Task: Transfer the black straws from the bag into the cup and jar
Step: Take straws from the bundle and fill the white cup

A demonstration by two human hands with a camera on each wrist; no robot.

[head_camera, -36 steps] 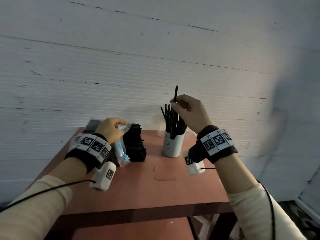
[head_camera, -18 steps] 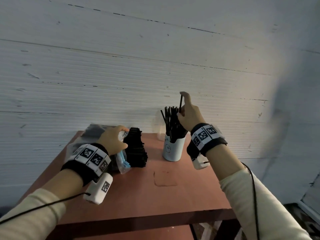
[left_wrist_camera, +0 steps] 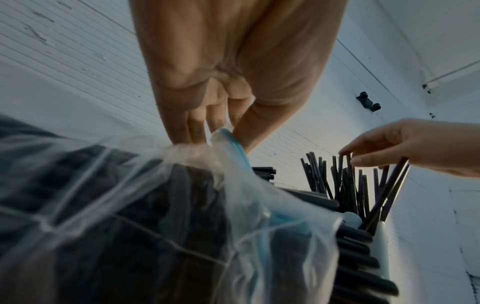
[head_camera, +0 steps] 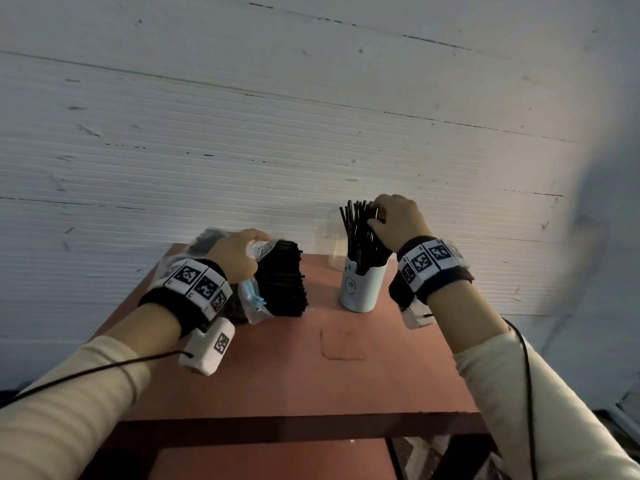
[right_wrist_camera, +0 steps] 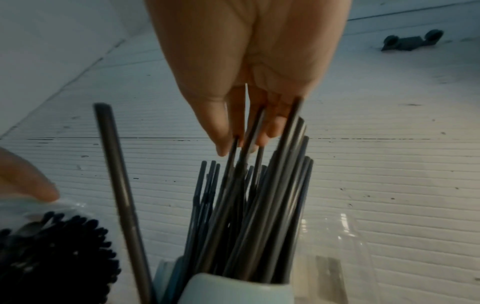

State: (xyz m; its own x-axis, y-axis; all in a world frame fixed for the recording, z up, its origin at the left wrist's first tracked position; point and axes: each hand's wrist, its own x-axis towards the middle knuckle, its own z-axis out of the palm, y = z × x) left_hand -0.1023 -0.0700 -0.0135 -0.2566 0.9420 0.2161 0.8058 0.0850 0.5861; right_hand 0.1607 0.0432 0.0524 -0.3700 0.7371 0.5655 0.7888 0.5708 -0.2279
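A white cup point(head_camera: 362, 289) stands at the back right of the table, packed with upright black straws point(head_camera: 358, 233). My right hand point(head_camera: 376, 216) is down on the straw tops; thumb and fingers point(right_wrist_camera: 221, 131) pinch one straw point(right_wrist_camera: 250, 131) among the others. A clear jar point(head_camera: 330, 237) stands just behind and left of the cup. To the left lies a clear bag point(head_camera: 254, 299) with a blue zip strip, a thick bundle of black straws point(head_camera: 282, 278) sticking out of its mouth. My left hand point(head_camera: 258, 239) pinches the bag's rim point(left_wrist_camera: 226, 137) above the bundle.
The reddish-brown table point(head_camera: 311, 375) has bare surface in front of the cup and bag, with a faint square outline at its middle. A white ribbed wall point(head_camera: 311, 133) rises right behind the table. Cables run from both wrist cameras.
My right hand has come down with the straw, from well above the cup to level with the other straw tops. The left hand stays on the bag.
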